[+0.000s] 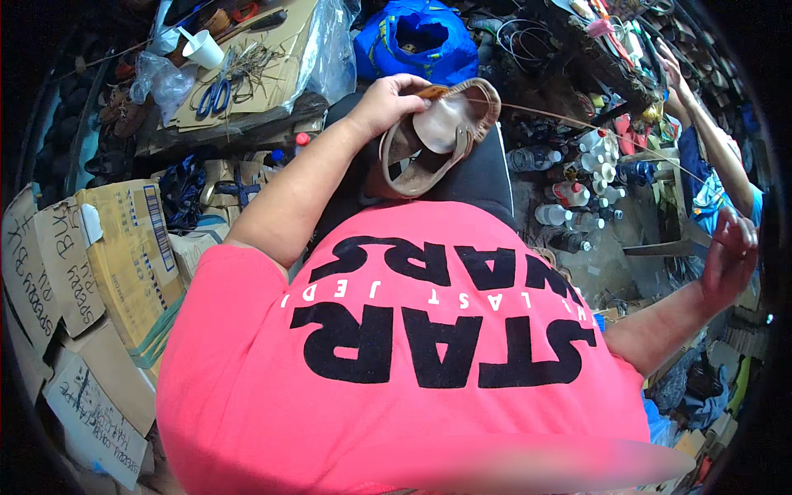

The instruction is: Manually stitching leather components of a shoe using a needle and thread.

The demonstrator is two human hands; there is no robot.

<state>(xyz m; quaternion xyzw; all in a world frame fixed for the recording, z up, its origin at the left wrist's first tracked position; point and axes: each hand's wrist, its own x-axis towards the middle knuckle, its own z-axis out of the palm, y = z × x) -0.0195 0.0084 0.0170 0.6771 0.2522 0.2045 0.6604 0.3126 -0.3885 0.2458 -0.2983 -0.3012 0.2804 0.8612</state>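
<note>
My left hand (392,103) grips the edge of a brown shoe (441,165) above my lap, thumb on top and fingers behind. The shoe is tilted, and a pale insole (439,125) shows inside its opening. From its right edge a thin tan thread (569,122) runs taut to the right and down. My right hand (730,257) is raised far out at the right, fingers curled together, in line with the thread. Where the thread meets the fingers is too fine to see clearly.
At the upper left, a cardboard-topped bench (285,62) holds blue-handled scissors (214,97) and a white cup (202,49). A blue bag (417,41) stands ahead. Several bottles (569,194) crowd the right floor. Cardboard boxes (124,256) line the left. Another person's arm (718,144) reaches up at right.
</note>
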